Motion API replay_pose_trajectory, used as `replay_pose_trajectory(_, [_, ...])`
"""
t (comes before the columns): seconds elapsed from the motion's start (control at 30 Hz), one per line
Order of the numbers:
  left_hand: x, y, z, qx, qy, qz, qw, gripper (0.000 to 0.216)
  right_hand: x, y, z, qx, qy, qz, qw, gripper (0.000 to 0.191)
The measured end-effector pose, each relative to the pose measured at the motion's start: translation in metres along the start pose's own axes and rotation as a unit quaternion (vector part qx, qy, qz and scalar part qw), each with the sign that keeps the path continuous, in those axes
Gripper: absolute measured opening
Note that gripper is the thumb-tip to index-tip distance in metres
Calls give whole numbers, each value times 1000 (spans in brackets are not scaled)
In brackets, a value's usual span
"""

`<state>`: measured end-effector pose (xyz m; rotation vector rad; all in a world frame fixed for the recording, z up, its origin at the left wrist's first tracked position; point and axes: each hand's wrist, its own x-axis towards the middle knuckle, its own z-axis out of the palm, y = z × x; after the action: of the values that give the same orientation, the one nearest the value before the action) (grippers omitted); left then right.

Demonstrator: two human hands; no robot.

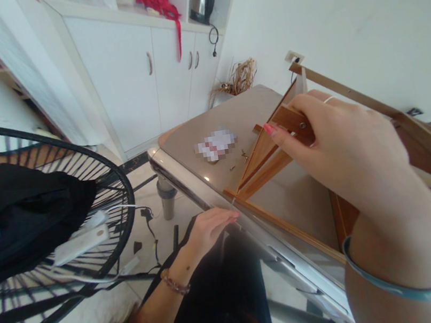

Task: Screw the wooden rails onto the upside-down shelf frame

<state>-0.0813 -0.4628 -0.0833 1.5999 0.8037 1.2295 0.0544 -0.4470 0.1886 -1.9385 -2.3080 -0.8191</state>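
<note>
So right up close is my right wrist with the blue bangle (417,292) on it, and my right hand (354,146) has a short wooden piece (290,118) pinched between thumb and fingers, a round hole showing in it. It's up over the slatted wooden frame (290,230), which sits on the tan-topped table (240,109); can't tell if the two touch. My left hand (211,227) is down at the table's metal edge near the frame's corner, fingers stretched out side by side. Whether they're pressing on anything, no clue. A few tiny brassy bits (244,154) lie beside the frame, with a blurred-out paper (216,145) near them. Off to my left there's a black corded chair (125,196) with a white power strip (82,243) on it.
</note>
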Motion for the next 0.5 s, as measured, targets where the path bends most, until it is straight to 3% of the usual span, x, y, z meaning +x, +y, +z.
replay_pose_trajectory(0.13, [4, 9, -3, -89, -52, -86, 991, 22, 1, 1, 3, 3, 5, 2, 1000, 36])
replay_pose_trajectory(0.27, [4, 6, 3, -287, -60, -203, 934, 28, 1, 1, 2, -3, -5, 9, 1000, 35])
replay_pose_trajectory(0.5, [6, 3, 4, -320, -65, -207, 922, 28, 0, 3, 7, -7, 20, 0, 1000, 40])
